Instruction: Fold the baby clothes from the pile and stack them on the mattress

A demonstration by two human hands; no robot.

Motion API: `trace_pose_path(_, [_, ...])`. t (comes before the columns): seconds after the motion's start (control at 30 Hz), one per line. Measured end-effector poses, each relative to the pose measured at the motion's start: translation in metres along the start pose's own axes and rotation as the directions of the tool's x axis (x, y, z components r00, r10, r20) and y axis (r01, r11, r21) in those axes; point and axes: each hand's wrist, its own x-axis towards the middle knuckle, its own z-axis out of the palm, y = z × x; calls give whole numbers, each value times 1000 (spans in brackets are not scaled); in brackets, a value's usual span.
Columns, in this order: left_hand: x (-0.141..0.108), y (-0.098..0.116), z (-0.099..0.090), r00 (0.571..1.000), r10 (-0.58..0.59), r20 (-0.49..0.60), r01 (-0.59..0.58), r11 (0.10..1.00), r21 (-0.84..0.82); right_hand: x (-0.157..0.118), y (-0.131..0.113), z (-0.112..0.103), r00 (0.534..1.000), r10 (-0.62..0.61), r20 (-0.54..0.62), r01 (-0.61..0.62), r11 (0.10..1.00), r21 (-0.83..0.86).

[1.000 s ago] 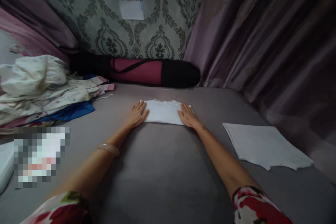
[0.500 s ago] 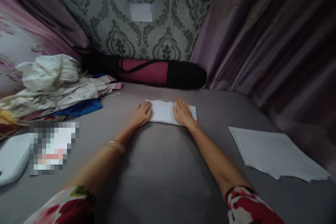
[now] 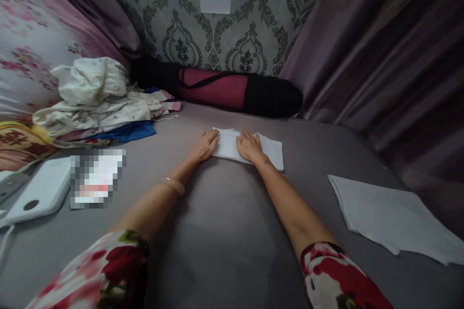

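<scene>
Left hand (image 3: 207, 146): palm down and open, fingers extended and close together, resting on the left end of the folded white cloth (image 3: 271, 150) without gripping it.
Right hand (image 3: 250, 146): palm down and flat, also open, pressed on the middle of the cloth; nothing is grasped.
Folded white cloth: a wide, low strip lying between and under the hands on the grey surface (image 3: 217, 231), its right end uncovered.
Arms: reaching forward in red-and-white floral sleeves, with a pale bangle (image 3: 173, 186) on the left forearm.
White garment (image 3: 395, 215): spread flat to the right, well apart from the hands.
Clothes pile (image 3: 97, 101): rumpled cream, patterned and blue fabric at the far left.
White device (image 3: 45, 188): at the left, beside a pixelated patch (image 3: 97, 178) whose content cannot be told.
Long bag (image 3: 217, 89): black and maroon, lying along the patterned wall (image 3: 213, 41).
Curtains (image 3: 348, 58): purple, hanging at the right and the far left.
</scene>
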Motion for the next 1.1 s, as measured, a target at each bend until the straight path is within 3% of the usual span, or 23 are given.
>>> trace_pose_path(0.13, [1, -5, 0, 998, -19, -59, 12, 993, -117, 4, -20, 14, 988, -8, -157, 8, 1000, -1])
trace_pose_path(0.23, [2, -5, -1, 997, -36, -65, 24, 984, -178, 0, -24, 27, 982, -12, -186, 9, 1000, -18])
trace_pose_path(0.4, [0, 2, -8, 988, -126, -87, 95, 952, -293, 4, -30, 21, 990, 5, -141, -10, 999, -37])
trace_pose_path(0.57, [-2, 4, -12, 974, -200, -111, 144, 914, -379, 11, -48, 20, 983, -31, -183, 30, 1000, -9])
trace_pose_path(0.73, [-2, 4, -12, 969, -205, -137, 134, 905, -404, 10, -49, 32, 989, -12, -149, 12, 1000, -1])
trace_pose_path(0.9, [-2, 6, -13, 965, -201, -166, 126, 918, -377, 15, -61, 23, 994, 0, -111, -1, 1000, -13])
trace_pose_path(1.0, [-1, 5, -12, 964, -190, -186, 114, 927, -359, 17, -77, 22, 990, -88, -111, 88, 996, -4])
trace_pose_path(1.1, [0, 3, -9, 961, -191, -201, 114, 934, -340, 16, -87, 32, 983, -184, -13, 185, 983, 16])
